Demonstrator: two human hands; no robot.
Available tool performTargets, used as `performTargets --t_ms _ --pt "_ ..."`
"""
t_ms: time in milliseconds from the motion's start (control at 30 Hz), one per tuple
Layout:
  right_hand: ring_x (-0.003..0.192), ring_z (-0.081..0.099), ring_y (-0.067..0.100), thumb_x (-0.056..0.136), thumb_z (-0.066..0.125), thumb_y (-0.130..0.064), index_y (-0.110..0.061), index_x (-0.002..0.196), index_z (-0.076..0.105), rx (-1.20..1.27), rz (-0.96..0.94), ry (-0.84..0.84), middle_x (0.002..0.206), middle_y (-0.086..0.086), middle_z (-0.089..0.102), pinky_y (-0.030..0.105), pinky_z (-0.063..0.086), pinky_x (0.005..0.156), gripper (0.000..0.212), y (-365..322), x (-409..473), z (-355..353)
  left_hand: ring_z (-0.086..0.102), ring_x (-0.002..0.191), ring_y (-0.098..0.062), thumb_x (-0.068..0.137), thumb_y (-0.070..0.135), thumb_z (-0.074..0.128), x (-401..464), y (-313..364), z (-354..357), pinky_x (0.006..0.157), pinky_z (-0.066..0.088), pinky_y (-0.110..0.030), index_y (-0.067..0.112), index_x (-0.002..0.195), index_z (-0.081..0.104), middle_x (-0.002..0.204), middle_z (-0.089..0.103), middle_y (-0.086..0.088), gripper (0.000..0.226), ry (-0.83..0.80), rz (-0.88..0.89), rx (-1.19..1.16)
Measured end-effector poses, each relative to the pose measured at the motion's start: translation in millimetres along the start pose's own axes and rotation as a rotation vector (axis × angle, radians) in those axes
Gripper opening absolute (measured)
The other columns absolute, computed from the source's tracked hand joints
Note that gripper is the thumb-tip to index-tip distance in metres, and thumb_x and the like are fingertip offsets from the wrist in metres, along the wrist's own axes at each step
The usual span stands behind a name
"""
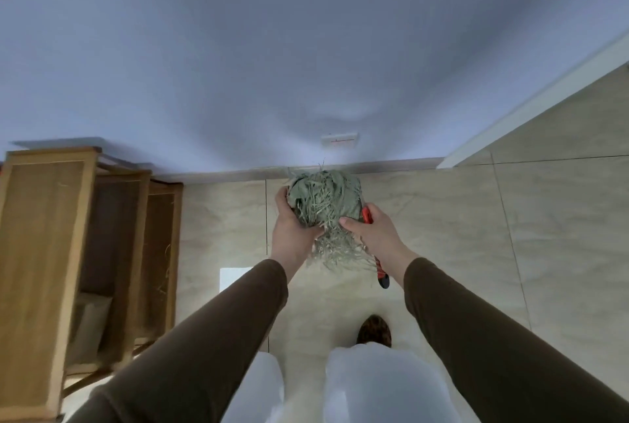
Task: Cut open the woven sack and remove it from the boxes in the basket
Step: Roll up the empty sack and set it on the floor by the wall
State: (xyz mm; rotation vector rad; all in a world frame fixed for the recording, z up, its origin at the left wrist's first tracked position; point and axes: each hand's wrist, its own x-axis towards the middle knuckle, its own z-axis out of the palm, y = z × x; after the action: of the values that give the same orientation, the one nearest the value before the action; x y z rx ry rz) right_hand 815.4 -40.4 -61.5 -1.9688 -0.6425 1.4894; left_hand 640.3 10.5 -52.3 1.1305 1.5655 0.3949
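Head view. Woven sack (321, 206) balled up, frayed strands hanging loose, held in the air between both hands, over the floor (442, 218). No boxes visible inside the bundle; no boxes discernible in this view. Appears cut open and removed already; judged near the end, only disposal of the sack left. Left hand (294, 223) cupped around the bundle's left side, fingers (281, 196) curled closed on the fabric. Right hand (369, 230) pressed against the bundle's right side, thumb on the strands, remaining fingers wrapped about red-handled scissors (376, 254). Wooden-framed baskets (44, 252) at left, well apart from the bundle.
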Motion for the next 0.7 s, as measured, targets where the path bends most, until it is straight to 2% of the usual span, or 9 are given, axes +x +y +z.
performTargets --t_ms 67,133,200,300,367,433,500,600,700 --pt "0.065 0.049 0.01 0.085 0.084 -0.039 -0.017 0.115 0.064 -0.006 0.011 -0.012 0.08 -0.008 0.056 0.025 0.035 0.058 0.043 30.1 40.7 5.6 0.072 0.108 -0.026 0.079 -0.004 0.082 32.0 -30.2 18.0 0.09 0.063 -0.043 0.04 0.153 0.018 0.129 0.066 -0.003 0.107 -0.013 0.023 -0.015" --pt "0.068 0.048 0.012 0.086 0.083 -0.037 -0.012 0.119 0.062 -0.02 0.021 -0.005 0.083 -0.006 0.054 0.027 0.035 0.06 0.047 48.8 70.5 8.5 0.071 0.113 -0.026 0.079 -0.01 0.079 57.4 -48.8 29.2 0.096 0.062 -0.045 0.036 0.152 0.022 0.13 0.066 -0.005 0.103 -0.043 0.034 -0.07" --pt "0.067 0.048 0.011 0.087 0.082 -0.035 -0.011 0.119 0.06 -0.023 0.028 -0.004 0.083 -0.007 0.053 0.026 0.034 0.059 0.046 71.0 105.7 15.3 0.069 0.117 -0.027 0.08 -0.014 0.076 88.3 -72.3 43.1 0.093 0.063 -0.039 0.03 0.153 0.022 0.132 0.063 -0.009 0.101 -0.075 0.041 -0.134" --pt "0.065 0.046 0.008 0.087 0.082 -0.033 -0.013 0.121 0.058 -0.043 0.019 0.019 0.089 -0.004 0.055 0.025 0.035 0.057 0.046 96.9 157.2 22.6 0.065 0.117 -0.028 0.083 -0.018 0.07 133.6 -100.2 59.0 0.074 0.061 -0.019 0.027 0.145 0.028 0.131 0.06 -0.012 0.087 -0.108 0.048 -0.228" --pt "0.069 0.049 0.009 0.087 0.082 -0.032 -0.014 0.129 0.057 -0.062 0.017 0.029 0.103 0.003 0.061 0.025 0.038 0.059 0.052 109.8 188.5 27.5 0.065 0.114 -0.027 0.091 -0.008 0.066 158.6 -115.9 66.8 0.077 0.059 -0.021 0.026 0.142 0.03 0.128 0.062 -0.011 0.072 -0.129 0.023 -0.278" --pt "0.069 0.052 0.014 0.086 0.081 -0.028 -0.014 0.126 0.058 -0.077 0.015 0.039 0.104 0.009 0.064 0.028 0.039 0.059 0.048 121.5 216.9 33.1 0.065 0.113 -0.023 0.098 0.01 0.068 179.0 -127.5 73.7 0.087 0.057 -0.032 0.023 0.144 0.031 0.129 0.061 -0.007 0.061 -0.141 -0.031 -0.327" --pt "0.072 0.055 0.016 0.086 0.081 -0.025 -0.014 0.129 0.058 -0.097 0.011 0.04 0.105 0.009 0.066 0.028 0.041 0.061 0.05 132.6 240.0 40.3 0.064 0.115 -0.018 0.095 0.025 0.077 195.7 -136.6 82.8 0.092 0.056 -0.035 0.02 0.14 0.033 0.129 0.06 -0.003 0.063 -0.112 -0.046 -0.328" --pt "0.088 0.062 0.021 0.084 0.082 -0.028 -0.017 0.142 0.053 -0.106 0.019 0.027 0.12 0.006 0.069 0.034 0.047 0.072 0.066 144.1 262.7 51.9 0.061 0.121 -0.029 0.084 0.021 0.088 215.6 -145.7 101.2 0.102 0.054 -0.043 0.012 0.134 0.037 0.135 0.053 -0.014 0.072 0.012 0.004 -0.232" --pt "0.097 0.065 0.022 0.081 0.083 -0.029 -0.02 0.14 0.053 -0.101 0.012 0.044 0.121 0.003 0.068 0.041 0.055 0.085 0.067 148.4 272.2 56.5 0.055 0.109 -0.029 0.079 0.017 0.091 230.4 -148.7 116.5 0.095 0.054 -0.041 0.011 0.128 0.038 0.131 0.044 -0.012 0.072 0.136 0.019 -0.118"
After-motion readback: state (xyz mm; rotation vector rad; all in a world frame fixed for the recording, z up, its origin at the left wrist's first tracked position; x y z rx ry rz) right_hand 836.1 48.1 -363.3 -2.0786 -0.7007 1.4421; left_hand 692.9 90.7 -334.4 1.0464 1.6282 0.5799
